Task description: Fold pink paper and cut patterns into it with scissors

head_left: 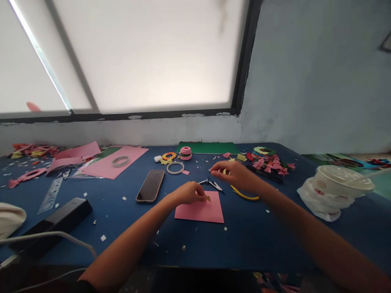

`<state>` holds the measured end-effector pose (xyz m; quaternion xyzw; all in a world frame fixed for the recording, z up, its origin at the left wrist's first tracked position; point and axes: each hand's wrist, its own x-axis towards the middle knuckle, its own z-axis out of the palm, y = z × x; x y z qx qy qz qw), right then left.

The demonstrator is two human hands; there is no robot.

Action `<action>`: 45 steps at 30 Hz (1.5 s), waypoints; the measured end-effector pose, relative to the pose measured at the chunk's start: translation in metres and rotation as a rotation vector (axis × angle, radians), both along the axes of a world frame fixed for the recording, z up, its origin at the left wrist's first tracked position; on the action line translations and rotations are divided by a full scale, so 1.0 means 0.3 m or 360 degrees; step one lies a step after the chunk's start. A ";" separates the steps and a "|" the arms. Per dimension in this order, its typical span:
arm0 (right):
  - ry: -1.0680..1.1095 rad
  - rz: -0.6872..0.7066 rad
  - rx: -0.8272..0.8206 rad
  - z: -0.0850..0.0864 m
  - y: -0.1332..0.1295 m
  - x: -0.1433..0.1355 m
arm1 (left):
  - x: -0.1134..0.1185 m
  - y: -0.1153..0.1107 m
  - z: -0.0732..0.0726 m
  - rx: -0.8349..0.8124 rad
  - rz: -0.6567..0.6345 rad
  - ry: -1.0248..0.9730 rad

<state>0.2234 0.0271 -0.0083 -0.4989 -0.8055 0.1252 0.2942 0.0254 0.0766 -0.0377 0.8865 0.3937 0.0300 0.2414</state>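
Observation:
A pink paper sheet lies flat on the blue table. Over its upper part, my left hand pinches a small yellowish-brown piece of paper. My right hand is raised to the right of the sheet, its fingers curled; a small pale yellow bit shows by the fingers, too small to make out fully. Between and just beyond my hands lies a metal compass with its legs spread. A yellow curved tool handle sits below my right forearm.
A phone and tape roll lie left of the sheet. Pink paper is at the back left, a black box nearer. Folded paper pieces lie back right; a lidded cup in a plastic bag stands far right.

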 end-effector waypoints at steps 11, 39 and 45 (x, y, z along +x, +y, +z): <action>-0.0321 0.0049 -0.0230 -0.212 0.042 -0.078 | -0.128 0.093 0.032 0.0697 0.0709 -0.0138; 0.0118 0.0000 -0.0290 -0.156 0.052 0.011 | -0.030 0.032 -0.038 -0.0088 -0.0039 -0.0426; -0.0022 0.0093 -0.0348 -0.170 0.033 -0.027 | -0.043 0.060 -0.052 -0.0287 -0.0066 -0.0494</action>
